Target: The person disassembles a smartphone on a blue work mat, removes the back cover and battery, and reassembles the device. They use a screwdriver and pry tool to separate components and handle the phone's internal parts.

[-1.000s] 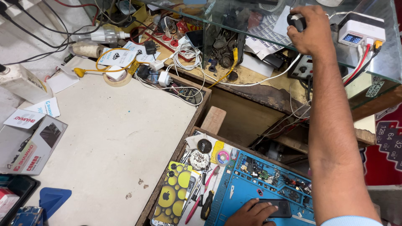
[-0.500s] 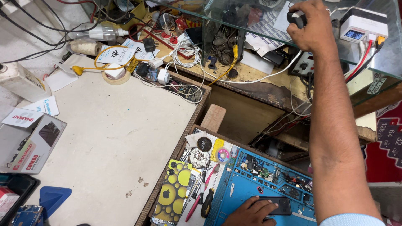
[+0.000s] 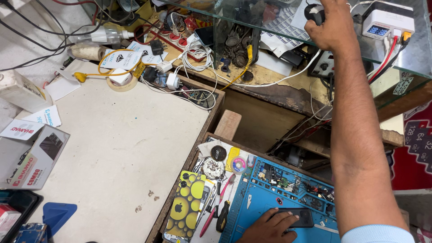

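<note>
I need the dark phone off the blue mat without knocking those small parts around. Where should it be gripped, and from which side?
Take the dark phone by its two long edges, coming from above. It lies flat on the blue mat, the left hand rests on its near-left end, and small parts crowd the far side, so a sideways approach looks risky.

right arm (image 3: 355, 148) stretched up, left hand (image 3: 270, 227) flat.

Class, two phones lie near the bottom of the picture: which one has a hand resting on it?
The dark phone on the blue mat, under the left hand. The other, in a yellow spotted case, lies untouched further left.
</note>
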